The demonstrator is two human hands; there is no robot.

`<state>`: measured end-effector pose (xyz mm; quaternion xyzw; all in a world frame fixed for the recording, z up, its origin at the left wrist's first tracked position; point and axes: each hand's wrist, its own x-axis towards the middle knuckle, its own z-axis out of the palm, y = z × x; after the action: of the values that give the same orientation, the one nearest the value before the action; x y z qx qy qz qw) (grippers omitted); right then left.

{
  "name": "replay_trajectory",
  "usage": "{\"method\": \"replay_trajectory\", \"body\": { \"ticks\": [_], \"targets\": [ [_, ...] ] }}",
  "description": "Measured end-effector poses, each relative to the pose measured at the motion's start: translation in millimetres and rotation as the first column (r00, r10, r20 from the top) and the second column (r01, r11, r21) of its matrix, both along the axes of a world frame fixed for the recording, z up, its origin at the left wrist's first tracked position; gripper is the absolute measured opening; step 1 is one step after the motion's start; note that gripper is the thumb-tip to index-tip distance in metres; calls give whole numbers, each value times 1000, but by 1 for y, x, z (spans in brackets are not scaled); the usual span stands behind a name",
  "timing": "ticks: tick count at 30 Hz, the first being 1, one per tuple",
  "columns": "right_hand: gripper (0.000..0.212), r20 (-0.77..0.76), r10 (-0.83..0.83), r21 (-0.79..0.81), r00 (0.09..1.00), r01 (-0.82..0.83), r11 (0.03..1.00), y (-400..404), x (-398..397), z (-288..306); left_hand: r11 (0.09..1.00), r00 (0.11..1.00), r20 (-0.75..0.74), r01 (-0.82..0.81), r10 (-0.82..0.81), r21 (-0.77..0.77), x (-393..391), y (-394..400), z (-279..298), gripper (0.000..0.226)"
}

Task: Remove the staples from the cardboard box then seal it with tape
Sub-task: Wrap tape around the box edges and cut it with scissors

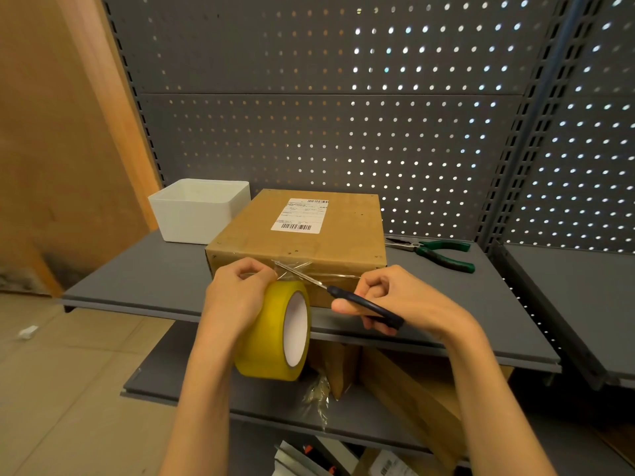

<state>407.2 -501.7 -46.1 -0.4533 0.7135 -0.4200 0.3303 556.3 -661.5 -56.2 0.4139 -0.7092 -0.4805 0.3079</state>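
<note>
Your left hand [237, 297] grips the yellow tape roll [275, 333] at the shelf's [137, 269] front edge, its core hole facing right, pinching the clear tape pulled taut to the cardboard box [299, 235]. Your right hand [398, 297] clasps the black-handled scissors [343, 295]; their blades point up-left across that strip. Behind them the box lies flat mid-shelf, long axis running front to back, label [300, 216] on top. Farther back sit a white bin [199, 211] at the left and green pliers [439, 254] at the right.
</note>
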Motion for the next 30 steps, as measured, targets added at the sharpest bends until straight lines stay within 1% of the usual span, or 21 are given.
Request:
{"method": "replay_trajectory", "body": {
  "ticks": [2, 7, 16, 19, 23, 27, 30],
  "targets": [
    [43, 8, 0, -10, 1000, 0, 1000, 0, 0, 0, 1000, 1000, -2, -1, 1, -2, 0, 1, 1, 14],
    [44, -9, 5, -24, 1000, -5, 1000, 1, 0, -1, 1000, 1000, 7, -9, 9, 4, 2, 2, 1, 13],
    [33, -21, 15, -51, 1000, -16, 999, 3, 1, -8, 999, 999, 11, -30, 30, 15, 5, 1, 0, 15],
    [31, -22, 12, -63, 1000, -13, 998, 5, 2, -11, 999, 999, 0, -39, 39, 9, 5, 2, -2, 13],
    [29, -13, 27, -87, 1000, -28, 996, 6, 6, -12, 998, 998, -1, -59, 59, -7, 7, 3, -4, 5],
    [29, 5, 40, -91, 999, -40, 995, 9, 8, -11, 996, 994, 70, -86, 86, -10, 11, 2, -7, 18],
    [34, -1, 44, -80, 999, -44, 996, 10, 10, -10, 997, 991, 111, -78, 80, -20, 14, 5, -7, 38]
  ]
}}
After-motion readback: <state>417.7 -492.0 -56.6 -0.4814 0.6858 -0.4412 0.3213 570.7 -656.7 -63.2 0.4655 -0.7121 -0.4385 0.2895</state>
